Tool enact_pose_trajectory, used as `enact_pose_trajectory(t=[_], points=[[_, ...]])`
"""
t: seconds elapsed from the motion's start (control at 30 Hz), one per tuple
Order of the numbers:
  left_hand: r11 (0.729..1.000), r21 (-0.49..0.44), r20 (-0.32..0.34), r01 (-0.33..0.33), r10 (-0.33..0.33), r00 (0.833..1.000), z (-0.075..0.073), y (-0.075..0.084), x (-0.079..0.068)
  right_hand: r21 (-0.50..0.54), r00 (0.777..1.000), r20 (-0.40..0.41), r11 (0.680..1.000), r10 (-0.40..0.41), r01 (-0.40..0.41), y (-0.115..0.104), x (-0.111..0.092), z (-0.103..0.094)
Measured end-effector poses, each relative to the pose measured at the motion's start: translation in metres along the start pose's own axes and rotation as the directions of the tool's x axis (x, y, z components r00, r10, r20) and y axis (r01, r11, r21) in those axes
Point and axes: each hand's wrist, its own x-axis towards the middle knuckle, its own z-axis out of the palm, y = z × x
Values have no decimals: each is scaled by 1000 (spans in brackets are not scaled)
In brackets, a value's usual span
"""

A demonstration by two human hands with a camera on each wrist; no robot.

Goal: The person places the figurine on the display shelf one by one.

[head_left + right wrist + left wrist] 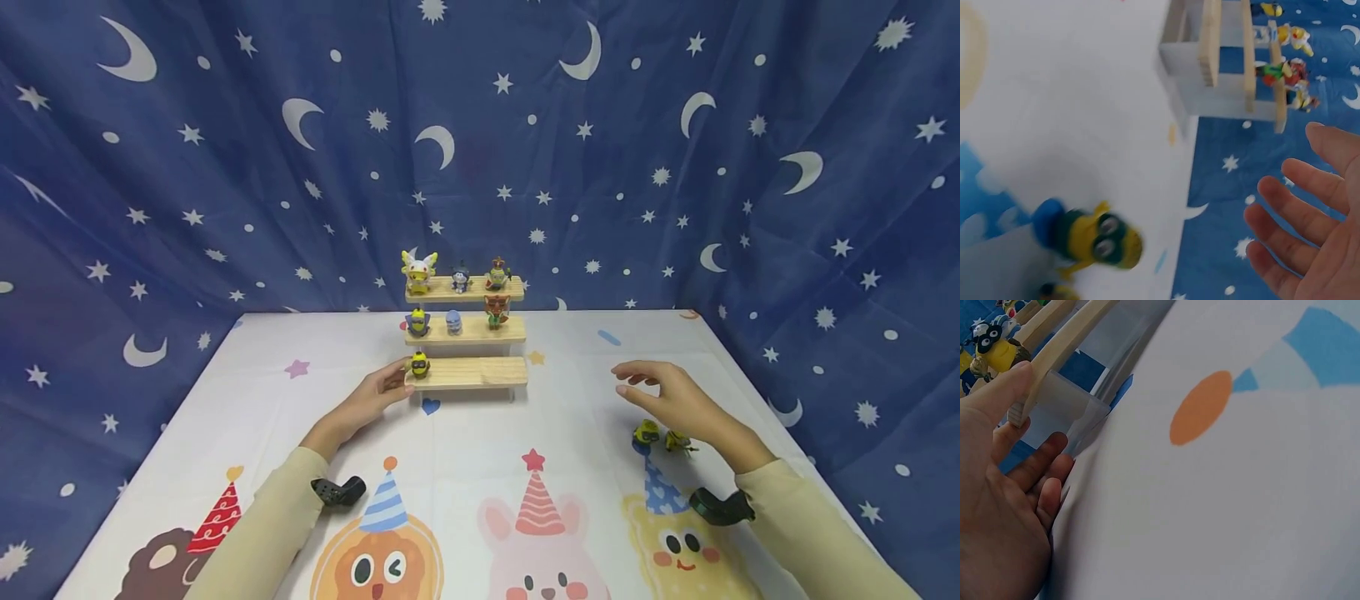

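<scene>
A three-tier wooden display shelf (467,375) with clear supports stands at the back middle of the table. My left hand (378,396) grips the left end of its lowest board (1054,353), thumb on top and a finger beneath. Close to that thumb stands a yellow figurine with black goggles (419,365). My right hand (675,400) hovers with relaxed fingers and nothing in it, right of the shelf. Nearer the front from it, two figurines stand on the tablecloth: a yellow one with goggles (646,432) and a yellow-and-green one (678,442).
Three figurines stand on the top board, among them a white-and-yellow one (418,272). The middle board carries three more, including a small blue one (453,322) and a reddish-brown one (496,312). A blue star-and-moon curtain (480,167) hangs behind the white printed tablecloth (465,450).
</scene>
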Motion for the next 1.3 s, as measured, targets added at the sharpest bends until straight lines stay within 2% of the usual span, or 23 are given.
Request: enact_pose_trajectory(t=[0.5,0.93,1.1,1.2,1.3], points=[[1000,10,6,-7,7,1000,0,1,0,27,998,50,998,48,-50,46,-32,12],[1000,9,-10,4,-4,1000,-1,2,-3,95,985,167,994,36,-53,55,-35,9],[1000,-2,-5,0,0,1000,-2,1,-1,130,975,213,988,57,-86,57,-32,9],[1000,1,0,-9,9,1000,-2,1,0,128,972,221,986,75,-105,57,-31,11],[1000,-6,-2,-5,5,1000,-2,1,1,83,977,198,992,80,-98,57,-29,11]])
